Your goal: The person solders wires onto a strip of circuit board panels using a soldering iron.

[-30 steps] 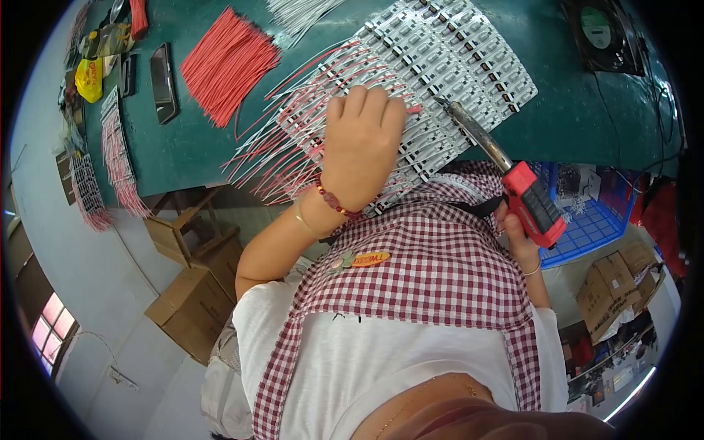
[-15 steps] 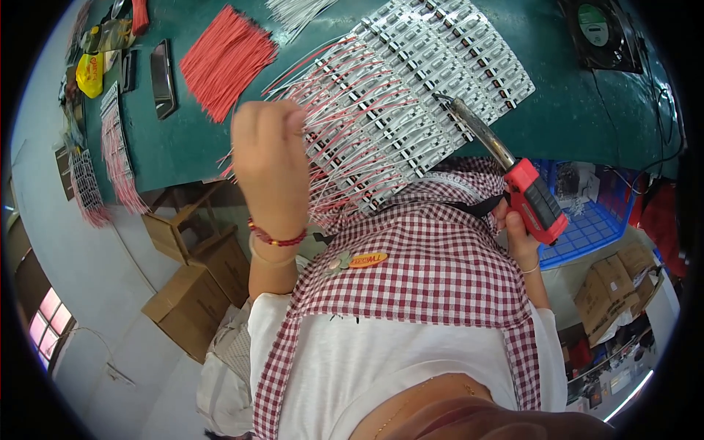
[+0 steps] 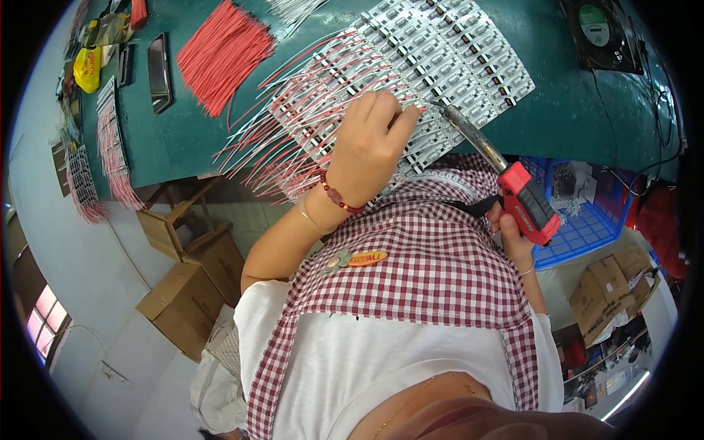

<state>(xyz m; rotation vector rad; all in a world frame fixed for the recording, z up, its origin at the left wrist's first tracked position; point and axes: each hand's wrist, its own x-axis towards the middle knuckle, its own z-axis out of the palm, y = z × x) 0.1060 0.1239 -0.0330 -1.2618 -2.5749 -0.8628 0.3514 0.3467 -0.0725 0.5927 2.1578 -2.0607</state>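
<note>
My left hand (image 3: 369, 147) is over the panel of small metal-and-white circuit boards (image 3: 480, 55), thumb and finger pinched together. A bit of red wire shows at the fingertips; most of it is hidden by the hand. Rows of red and white wires (image 3: 293, 121) fan out to the left from the boards. In my right hand (image 3: 513, 236) is a red and black soldering iron (image 3: 529, 202), gripped by its handle. Its metal tip points up and left, at the boards close to the left fingertips. Whether the tip touches a board I cannot tell.
Beyond the panel's left side lie a bundle of red wires (image 3: 224, 57) and white wires (image 3: 293, 13). A phone (image 3: 159, 73) and wired board strips (image 3: 114, 143) are farther left. A black fan (image 3: 598, 33) stands far right, above a blue crate (image 3: 583, 227). Cardboard boxes (image 3: 187, 308) stand below the table.
My left hand has moved right from the wire ends to the boards beside the iron's tip. My right hand and the soldering iron have shifted slightly left.
</note>
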